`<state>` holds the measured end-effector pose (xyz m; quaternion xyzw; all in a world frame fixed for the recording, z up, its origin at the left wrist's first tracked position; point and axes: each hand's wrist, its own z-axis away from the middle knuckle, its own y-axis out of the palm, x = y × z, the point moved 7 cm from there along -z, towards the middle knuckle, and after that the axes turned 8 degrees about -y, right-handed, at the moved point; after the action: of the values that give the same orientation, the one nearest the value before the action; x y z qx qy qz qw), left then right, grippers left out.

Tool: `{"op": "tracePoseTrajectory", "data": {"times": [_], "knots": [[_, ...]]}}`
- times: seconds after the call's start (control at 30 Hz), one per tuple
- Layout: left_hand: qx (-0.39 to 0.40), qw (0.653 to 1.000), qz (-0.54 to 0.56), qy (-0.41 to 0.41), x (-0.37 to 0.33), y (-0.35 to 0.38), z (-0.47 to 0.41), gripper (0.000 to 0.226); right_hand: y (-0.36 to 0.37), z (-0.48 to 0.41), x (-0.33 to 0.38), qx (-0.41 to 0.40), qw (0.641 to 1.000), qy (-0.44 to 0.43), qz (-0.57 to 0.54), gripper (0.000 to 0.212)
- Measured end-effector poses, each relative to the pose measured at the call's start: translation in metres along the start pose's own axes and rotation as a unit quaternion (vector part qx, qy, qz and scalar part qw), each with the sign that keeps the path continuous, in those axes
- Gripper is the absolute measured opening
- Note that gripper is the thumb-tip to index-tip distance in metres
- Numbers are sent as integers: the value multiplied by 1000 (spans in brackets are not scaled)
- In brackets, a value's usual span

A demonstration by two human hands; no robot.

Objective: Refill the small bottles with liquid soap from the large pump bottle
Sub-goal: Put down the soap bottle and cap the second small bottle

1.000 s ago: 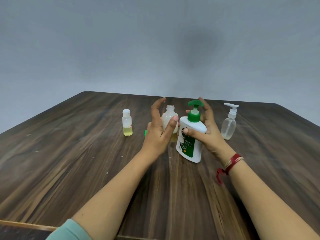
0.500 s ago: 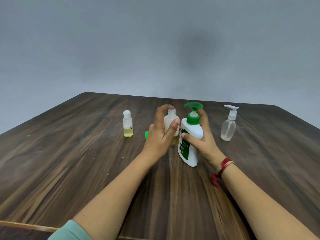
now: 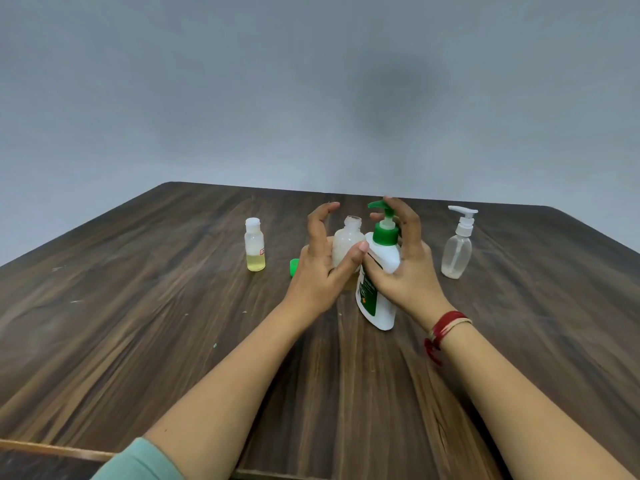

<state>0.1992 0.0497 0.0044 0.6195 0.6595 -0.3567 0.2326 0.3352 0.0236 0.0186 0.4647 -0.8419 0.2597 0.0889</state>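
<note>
So the action is all in the middle of the frame, on a dark desk (image 3: 138, 306) with a streaky wood-grain top. The left hand (image 3: 320, 271) is cupped round a small open bottle (image 3: 346, 242), which is frosted, round-shouldered plastic with a bare threaded neck. The thumb lies across its front and the fingers curve up loosely beside the neck. Its bottom half is hidden behind the palm. Just right of it, practically touching, is the large pump bottle (image 3: 379, 306), smooth white plastic with a green label and a green pump head (image 3: 384, 230). The right hand (image 3: 408, 271) holds it, thumb across the front and fingers curled up behind the pump. It looks a bit tilted, and I can't tell if the base is actually sitting on the desk. A little green cap (image 3: 294, 266) peeks out at the left hand's left edge. Further left stands a small capped bottle (image 3: 255, 251), clear, with yellowish liquid in the bottom. Over on the right there's a clear pump bottle (image 3: 457, 252) with a white nozzle, oval and see-through. There's a red thread bracelet (image 3: 445, 327) on the right wrist and a teal sleeve (image 3: 138, 462) at the bottom left.
</note>
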Motion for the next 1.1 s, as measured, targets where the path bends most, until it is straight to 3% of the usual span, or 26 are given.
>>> {"op": "tracePoseTrajectory", "data": {"times": [0.4,1.1], "knots": [[-33,998,-49,9,0,-7,-2,35,8,1,7,76,997,15,13,90],[-60,998,-11,10,-7,-10,-1,39,7,1,4,47,998,48,3,78]]}}
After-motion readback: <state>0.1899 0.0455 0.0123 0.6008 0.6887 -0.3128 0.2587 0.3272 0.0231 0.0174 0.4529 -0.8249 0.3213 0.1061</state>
